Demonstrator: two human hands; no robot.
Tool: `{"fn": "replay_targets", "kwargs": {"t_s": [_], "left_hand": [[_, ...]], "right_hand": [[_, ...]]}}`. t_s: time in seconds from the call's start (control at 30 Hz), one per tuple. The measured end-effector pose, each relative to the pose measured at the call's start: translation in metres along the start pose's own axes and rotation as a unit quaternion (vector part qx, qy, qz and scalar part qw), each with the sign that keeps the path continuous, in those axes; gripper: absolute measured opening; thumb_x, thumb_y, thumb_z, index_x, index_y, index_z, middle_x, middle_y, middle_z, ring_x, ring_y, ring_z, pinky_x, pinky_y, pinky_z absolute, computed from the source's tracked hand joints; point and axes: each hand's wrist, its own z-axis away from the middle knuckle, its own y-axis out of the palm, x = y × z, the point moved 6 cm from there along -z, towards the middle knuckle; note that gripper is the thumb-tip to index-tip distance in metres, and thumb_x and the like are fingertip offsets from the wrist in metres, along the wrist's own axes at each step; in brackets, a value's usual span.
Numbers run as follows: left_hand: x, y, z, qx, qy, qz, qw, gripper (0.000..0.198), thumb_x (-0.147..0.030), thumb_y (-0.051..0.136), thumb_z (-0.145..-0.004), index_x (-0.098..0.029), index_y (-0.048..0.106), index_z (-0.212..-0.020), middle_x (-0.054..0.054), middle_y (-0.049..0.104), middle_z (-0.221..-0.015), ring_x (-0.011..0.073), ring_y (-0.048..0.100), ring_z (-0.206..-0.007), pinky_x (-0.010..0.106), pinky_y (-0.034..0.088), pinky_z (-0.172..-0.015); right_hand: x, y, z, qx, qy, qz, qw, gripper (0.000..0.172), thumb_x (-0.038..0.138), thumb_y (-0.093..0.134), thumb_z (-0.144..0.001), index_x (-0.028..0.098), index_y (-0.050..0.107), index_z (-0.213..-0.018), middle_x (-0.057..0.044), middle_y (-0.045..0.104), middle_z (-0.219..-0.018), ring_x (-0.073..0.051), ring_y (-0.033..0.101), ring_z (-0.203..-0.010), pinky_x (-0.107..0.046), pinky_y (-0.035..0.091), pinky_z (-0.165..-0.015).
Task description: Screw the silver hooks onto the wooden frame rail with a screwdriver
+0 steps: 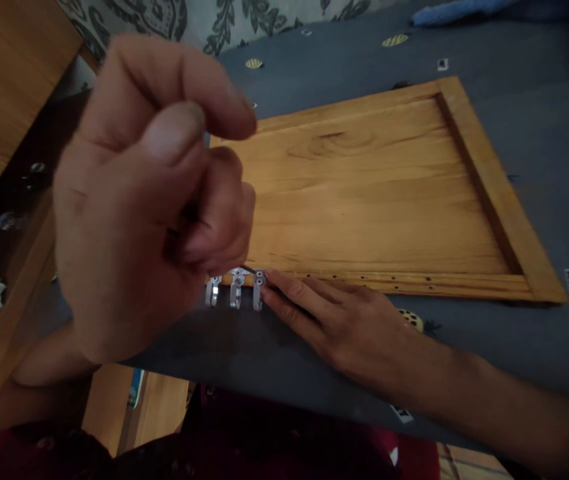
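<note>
- Basically, the work looks like fixing small curved metal fittings along the near edge of a wooden panel (364, 180); step in hand, my judgement: the right metal hook (256, 293) being fastened.
- Panel lies flat on the grey tablecloth (514, 100), recessed face up, in front of the person; its left end is behind the left hand.
- 3 metal hooks visible in a row on that edge: right metal hook, middle metal hook (235, 294), left metal hook (209, 293), partly blocked by the left hand.
- Right hand (349, 323): fingers close together, tips against the right metal hook; pinching or only pressing, cannot tell.
- Left hand (144, 200): blurred, near the camera, above the edge; fingers curled in together, thumb over them. Clamped on something or not, cannot tell. Thin dark line just below it runs to the right metal hook, maybe a tool shaft, too small to be sure.
- Next move probably calls for the hook kept flat and steady, with the left hand lined up straight over the fastening point.
- Panel's long axis runs left to right across the view, a bit skewed; hooked long side faces the person.
- Hooks point off the edge toward the person, long axes roughly crosswise to it.
- Dark holes (394, 277) dot the edge farther right.
</note>
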Motion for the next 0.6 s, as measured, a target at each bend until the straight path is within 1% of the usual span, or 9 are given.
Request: {"fn": "replay_targets", "kwargs": {"t_s": [0.03, 0.07, 0.1, 0.2, 0.27, 0.37, 0.47, 0.53, 0.6], "left_hand": [[-0.002, -0.002, -0.001, -0.020, 0.004, 0.007, 1.000, 0.032, -0.004, 0.026, -0.092, -0.020, 0.050, -0.079, -0.007, 0.022, -0.046, 0.0062, 0.016, -0.029, 0.021, 0.015, -0.033], [-0.004, -0.003, -0.002, -0.022, 0.009, 0.000, 1.000, 0.032, -0.005, 0.026, -0.092, -0.020, 0.050, -0.079, -0.007, 0.022, -0.045, 0.0065, 0.015, -0.029, 0.021, 0.015, -0.033], [-0.004, -0.002, -0.003, -0.003, 0.017, -0.019, 1.000, 0.034, -0.005, 0.024, -0.093, -0.020, 0.051, -0.078, -0.006, 0.021, -0.044, 0.0067, 0.014, -0.030, 0.021, 0.016, -0.033], [-0.002, 0.003, -0.002, 0.092, 0.046, -0.084, 0.991, 0.040, -0.003, 0.022, -0.091, -0.020, 0.052, -0.073, -0.005, 0.022, -0.042, 0.0070, 0.016, -0.032, 0.020, 0.021, -0.035], [0.000, 0.002, -0.001, 0.112, 0.066, -0.082, 0.988, 0.039, -0.002, 0.024, -0.090, -0.020, 0.052, -0.071, -0.005, 0.024, -0.044, 0.0068, 0.019, -0.033, 0.019, 0.023, -0.036], [0.004, 0.000, 0.001, 0.105, 0.059, -0.056, 0.991, 0.037, -0.004, 0.026, -0.091, -0.018, 0.052, -0.069, -0.005, 0.025, -0.047, 0.0049, 0.021, -0.035, 0.017, 0.025, -0.038], [0.007, 0.000, 0.003, 0.100, 0.052, -0.055, 0.992, 0.038, -0.002, 0.024, -0.091, -0.015, 0.054, -0.071, -0.006, 0.026, -0.047, 0.0018, 0.022, -0.037, 0.014, 0.027, -0.043], [0.011, -0.002, 0.003, 0.087, 0.032, -0.040, 0.995, 0.041, 0.000, 0.021, -0.090, -0.014, 0.057, -0.075, -0.006, 0.025, -0.048, 0.0007, 0.026, -0.037, 0.012, 0.028, -0.046], [0.015, -0.006, 0.003, 0.061, 0.002, -0.001, 0.998, 0.042, 0.001, 0.022, -0.090, -0.015, 0.059, -0.077, -0.005, 0.024, -0.049, 0.0009, 0.030, -0.037, 0.013, 0.028, -0.045]], "right_hand": [[0.000, 0.000, 0.000, -0.004, -0.001, 0.000, 1.000, 0.046, -0.003, 0.037, -0.082, 0.007, 0.056, -0.123, -0.016, 0.058, -0.128, -0.022, 0.060, -0.101, -0.032, 0.056, -0.071], [0.000, -0.001, 0.000, -0.010, -0.001, 0.000, 1.000, 0.047, -0.003, 0.036, -0.082, 0.006, 0.056, -0.123, -0.016, 0.058, -0.127, -0.022, 0.060, -0.101, -0.032, 0.056, -0.071], [0.000, -0.001, -0.001, -0.012, -0.001, 0.000, 1.000, 0.047, -0.003, 0.035, -0.082, 0.006, 0.057, -0.122, -0.016, 0.059, -0.126, -0.022, 0.060, -0.101, -0.032, 0.056, -0.071], [0.001, 0.000, -0.001, -0.012, -0.001, -0.001, 1.000, 0.047, -0.003, 0.034, -0.082, 0.007, 0.057, -0.122, -0.016, 0.059, -0.125, -0.021, 0.061, -0.100, -0.032, 0.056, -0.071], [0.001, 0.000, 0.000, -0.009, -0.002, -0.002, 1.000, 0.046, -0.002, 0.035, -0.082, 0.007, 0.057, -0.122, -0.016, 0.059, -0.127, -0.021, 0.061, -0.099, -0.032, 0.056, -0.072], [0.000, 0.000, 0.000, -0.008, -0.005, -0.005, 1.000, 0.046, -0.002, 0.036, -0.082, 0.006, 0.056, -0.123, -0.017, 0.057, -0.129, -0.022, 0.061, -0.101, -0.033, 0.056, -0.073], [0.000, 0.000, 0.000, -0.009, -0.005, -0.004, 1.000, 0.045, -0.002, 0.037, -0.083, 0.005, 0.055, -0.124, -0.017, 0.057, -0.128, -0.022, 0.061, -0.101, -0.033, 0.056, -0.072], [0.000, -0.001, 0.000, -0.013, -0.005, -0.003, 1.000, 0.044, -0.001, 0.037, -0.084, 0.005, 0.055, -0.123, -0.017, 0.058, -0.127, -0.023, 0.061, -0.101, -0.033, 0.056, -0.073], [0.000, -0.001, -0.001, -0.012, -0.003, -0.004, 1.000, 0.043, -0.001, 0.038, -0.084, 0.005, 0.056, -0.123, -0.017, 0.058, -0.126, -0.023, 0.061, -0.102, -0.033, 0.056, -0.074]]}}
